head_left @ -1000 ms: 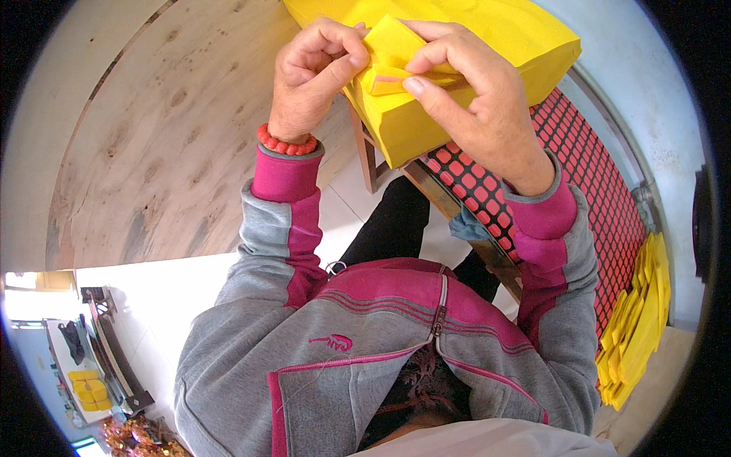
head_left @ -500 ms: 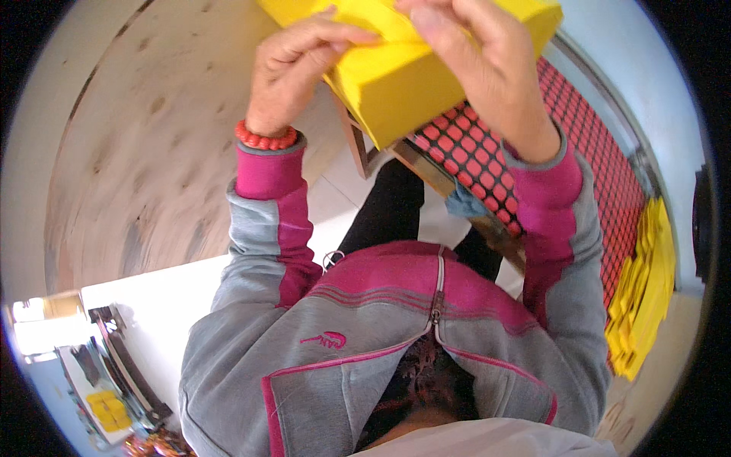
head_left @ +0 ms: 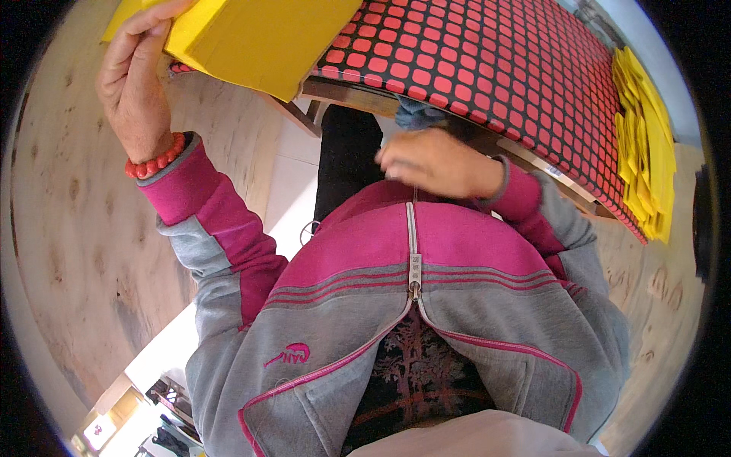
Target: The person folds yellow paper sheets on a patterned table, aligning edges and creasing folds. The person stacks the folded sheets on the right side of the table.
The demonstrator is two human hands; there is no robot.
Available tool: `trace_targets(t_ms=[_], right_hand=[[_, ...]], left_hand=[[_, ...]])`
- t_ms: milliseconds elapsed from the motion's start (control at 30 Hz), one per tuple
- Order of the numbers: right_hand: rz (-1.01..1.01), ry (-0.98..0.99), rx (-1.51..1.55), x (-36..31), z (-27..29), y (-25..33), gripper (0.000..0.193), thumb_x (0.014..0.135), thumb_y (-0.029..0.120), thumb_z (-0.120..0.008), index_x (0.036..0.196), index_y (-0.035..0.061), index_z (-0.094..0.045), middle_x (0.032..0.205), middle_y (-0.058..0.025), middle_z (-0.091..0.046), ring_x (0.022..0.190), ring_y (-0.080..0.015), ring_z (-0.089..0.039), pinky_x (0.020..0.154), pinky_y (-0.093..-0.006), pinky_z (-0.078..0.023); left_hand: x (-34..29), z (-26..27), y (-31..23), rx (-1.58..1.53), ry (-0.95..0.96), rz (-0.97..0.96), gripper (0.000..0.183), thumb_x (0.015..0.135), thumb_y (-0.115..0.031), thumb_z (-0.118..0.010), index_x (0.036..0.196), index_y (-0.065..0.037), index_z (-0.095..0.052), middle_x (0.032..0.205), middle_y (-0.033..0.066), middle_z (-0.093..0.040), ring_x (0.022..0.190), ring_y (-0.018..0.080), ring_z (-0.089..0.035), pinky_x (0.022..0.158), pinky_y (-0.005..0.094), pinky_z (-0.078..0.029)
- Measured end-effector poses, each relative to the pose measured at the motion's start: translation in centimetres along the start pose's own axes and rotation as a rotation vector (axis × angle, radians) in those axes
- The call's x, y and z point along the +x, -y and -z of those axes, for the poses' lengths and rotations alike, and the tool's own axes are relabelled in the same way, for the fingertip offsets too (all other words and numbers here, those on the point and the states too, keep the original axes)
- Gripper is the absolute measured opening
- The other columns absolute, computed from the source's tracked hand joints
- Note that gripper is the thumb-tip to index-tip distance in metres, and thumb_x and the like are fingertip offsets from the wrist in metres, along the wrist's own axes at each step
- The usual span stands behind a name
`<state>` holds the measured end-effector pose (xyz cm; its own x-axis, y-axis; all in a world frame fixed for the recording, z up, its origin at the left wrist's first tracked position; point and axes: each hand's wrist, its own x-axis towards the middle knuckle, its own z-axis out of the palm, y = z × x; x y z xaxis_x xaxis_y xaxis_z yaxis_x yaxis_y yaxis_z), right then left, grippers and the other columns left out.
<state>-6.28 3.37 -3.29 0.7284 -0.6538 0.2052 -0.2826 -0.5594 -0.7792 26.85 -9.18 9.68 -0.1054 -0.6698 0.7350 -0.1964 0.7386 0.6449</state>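
At the upper left, my left hand [head_left: 141, 84], with a red bead bracelet on the wrist, has its fingers closed on the edge of a yellow box-shaped piece [head_left: 255, 46]. This looks like a cloth bag or a folded carton; I cannot tell which. It rests at the near edge of a table with a red-and-black checked cover [head_left: 464, 61], and its far end runs out of view. My right hand [head_left: 438, 161] is above my lap, apart from the yellow piece. Its fingers are curled and blurred, and nothing shows in them.
A pile of flat yellow pieces [head_left: 643, 145] sits at the table's right end. Something blue and cloth-like [head_left: 419, 113] shows under the table's near edge. A large wooden board surface [head_left: 99, 251] fills the left side.
My right hand has let go of the yellow piece and come down toward my lap. My left hand and the yellow piece now appear farther left, and the view has shifted.
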Motion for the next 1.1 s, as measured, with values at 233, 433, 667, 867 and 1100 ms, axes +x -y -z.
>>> trace_targets(t_ms=[233,433,667,867,1100], right_hand=[[-0.646,-0.312,-0.385,-3.5,-2.4,-10.8,0.040,0.098,0.031,-0.051,0.126,0.0038,-0.058,0.123,-0.0196,-0.063,0.113,-0.0357,-0.059,0.097,-0.0467,-0.045],[-0.469,-0.581,-0.494,-2.8,-2.7,-12.7,0.042,0.103,0.026,-0.039,0.136,0.0024,-0.050,0.136,-0.0180,-0.054,0.133,-0.0324,-0.046,0.108,-0.0422,-0.039],[-0.389,-0.649,-0.311,-3.3,-2.7,-12.6,0.030,0.097,0.020,-0.047,0.121,0.0033,-0.057,0.115,-0.0184,-0.062,0.110,-0.0364,-0.059,0.091,-0.0455,-0.047],[-0.266,-0.064,-0.587,-2.2,-1.1,-3.1,0.023,0.091,0.025,-0.054,0.095,0.0034,-0.062,0.093,-0.0169,-0.065,0.089,-0.0365,-0.066,0.081,-0.0471,-0.053],[0.507,-0.205,-0.423,3.4,6.1,8.2,0.028,0.088,0.035,-0.065,0.087,0.0088,-0.055,0.084,-0.0079,-0.052,0.080,-0.0263,-0.058,0.073,-0.0396,-0.048]], left_hand=[[-0.2,0.5,-0.5,0.437,0.094,-0.124,0.022,0.096,-0.002,-0.051,0.108,0.006,-0.068,0.112,0.0118,-0.068,0.111,0.0206,-0.060,0.102,0.0307,-0.042],[-0.3,1.5,1.1,0.200,0.084,0.065,0.021,0.100,-0.005,-0.049,0.107,0.005,-0.067,0.113,0.0109,-0.066,0.110,0.0199,-0.059,0.102,0.0306,-0.042],[-0.6,1.6,1.3,0.117,0.076,0.103,0.021,0.101,-0.006,-0.049,0.107,0.003,-0.067,0.113,0.0097,-0.066,0.110,0.0184,-0.059,0.102,0.0298,-0.041],[-0.7,1.8,1.4,0.084,0.084,0.108,0.021,0.101,-0.005,-0.049,0.108,0.003,-0.067,0.113,0.0099,-0.066,0.113,0.0186,-0.058,0.103,0.0293,-0.041],[-0.5,1.1,0.1,0.144,0.100,0.101,0.020,0.099,-0.004,-0.050,0.108,0.004,-0.067,0.112,0.0106,-0.066,0.111,0.0197,-0.059,0.103,0.0306,-0.041]])
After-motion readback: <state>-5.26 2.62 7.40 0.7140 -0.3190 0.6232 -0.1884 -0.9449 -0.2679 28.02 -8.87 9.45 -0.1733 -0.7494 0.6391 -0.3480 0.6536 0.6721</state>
